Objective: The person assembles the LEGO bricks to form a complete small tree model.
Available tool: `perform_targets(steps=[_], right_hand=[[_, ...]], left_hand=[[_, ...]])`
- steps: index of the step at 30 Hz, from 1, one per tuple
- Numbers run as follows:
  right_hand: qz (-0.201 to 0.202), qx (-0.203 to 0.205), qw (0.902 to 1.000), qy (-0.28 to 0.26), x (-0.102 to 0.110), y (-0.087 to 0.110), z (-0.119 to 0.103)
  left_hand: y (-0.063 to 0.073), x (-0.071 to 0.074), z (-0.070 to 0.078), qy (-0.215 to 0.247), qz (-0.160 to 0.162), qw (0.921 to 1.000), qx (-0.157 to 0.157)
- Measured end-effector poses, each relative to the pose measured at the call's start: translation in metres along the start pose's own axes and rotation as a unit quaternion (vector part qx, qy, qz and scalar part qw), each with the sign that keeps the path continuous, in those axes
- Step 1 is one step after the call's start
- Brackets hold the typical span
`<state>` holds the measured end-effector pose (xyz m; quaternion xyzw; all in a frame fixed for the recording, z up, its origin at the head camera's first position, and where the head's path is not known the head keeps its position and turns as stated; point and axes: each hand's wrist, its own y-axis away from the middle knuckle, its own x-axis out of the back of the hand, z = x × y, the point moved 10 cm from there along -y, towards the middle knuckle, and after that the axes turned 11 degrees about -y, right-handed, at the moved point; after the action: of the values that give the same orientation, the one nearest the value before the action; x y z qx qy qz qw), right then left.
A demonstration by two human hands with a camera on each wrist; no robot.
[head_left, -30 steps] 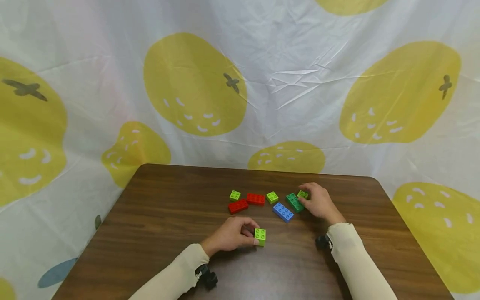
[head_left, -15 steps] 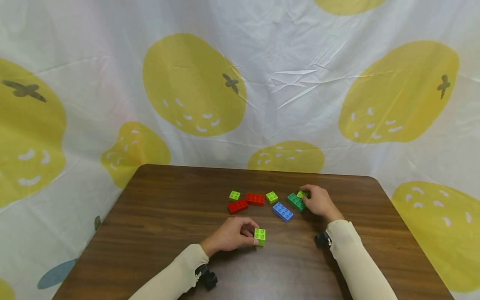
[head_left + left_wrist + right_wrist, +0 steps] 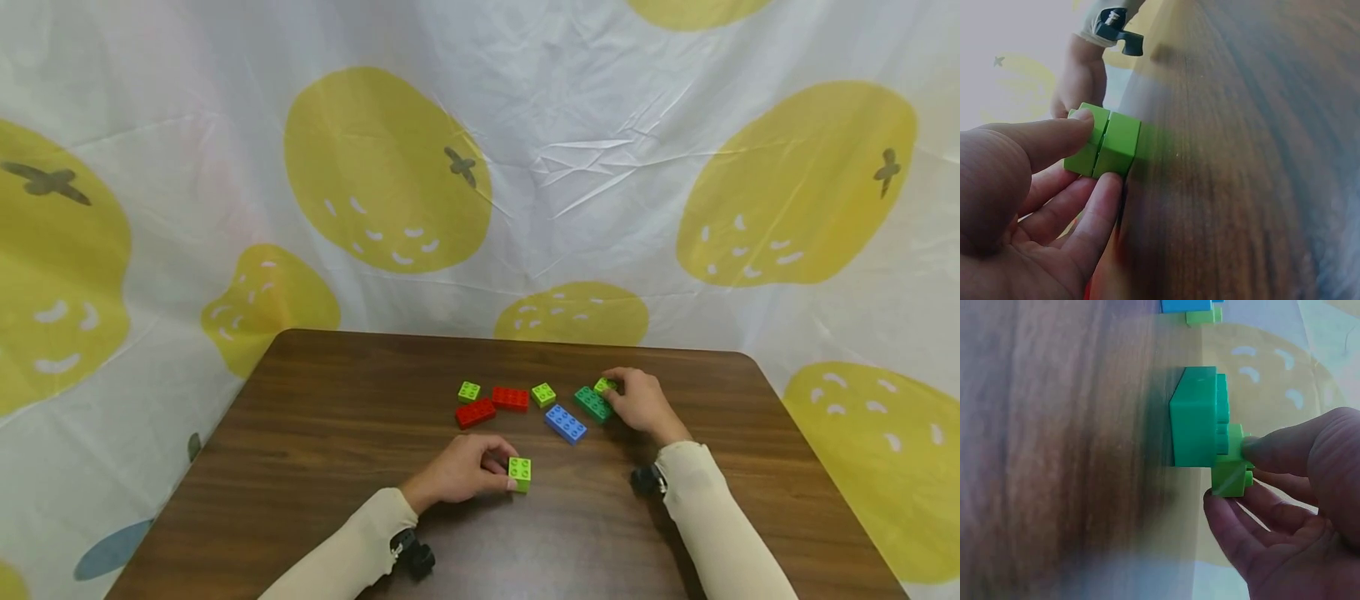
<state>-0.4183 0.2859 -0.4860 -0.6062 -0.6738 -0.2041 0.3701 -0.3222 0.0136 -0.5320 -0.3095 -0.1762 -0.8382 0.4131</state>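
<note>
In the head view my left hand (image 3: 467,468) pinches a small stack of two lime-green toy bricks (image 3: 520,474) over the near middle of the table. The left wrist view shows the thumb on one side of the stacked bricks (image 3: 1118,142), fingertips on the other, and a seam between the two. My right hand (image 3: 637,400) pinches another lime-green brick (image 3: 1229,480) between thumb and fingers. That brick is just behind a dark green brick (image 3: 593,404), which overlaps it in the right wrist view and sits on the table, studs up.
On the brown wooden table (image 3: 337,417) lie a blue brick (image 3: 566,424), two red bricks (image 3: 511,398) and two more lime-green bricks (image 3: 543,394), left of the dark green one. A fruit-patterned cloth (image 3: 570,208) hangs behind the table.
The dark green brick has shifted slightly right, and my right hand with its lime-green brick has moved slightly. My left hand and its stack stay in place.
</note>
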Motion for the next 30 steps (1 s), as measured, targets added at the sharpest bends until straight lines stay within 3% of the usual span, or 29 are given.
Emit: perform_targets(steps=[18,30], right_hand=[[-0.007,0.063,0.9967,-0.052,-0.006,0.026,-0.057],[-0.022,0.140,0.9875,-0.070,-0.022,0.048,-0.101]], left_hand=[[0.000,-0.001,0.000,-0.007,0.001,1.0000,-0.002],[-0.001,0.001,0.001,0.000,0.009,0.9999,-0.012]])
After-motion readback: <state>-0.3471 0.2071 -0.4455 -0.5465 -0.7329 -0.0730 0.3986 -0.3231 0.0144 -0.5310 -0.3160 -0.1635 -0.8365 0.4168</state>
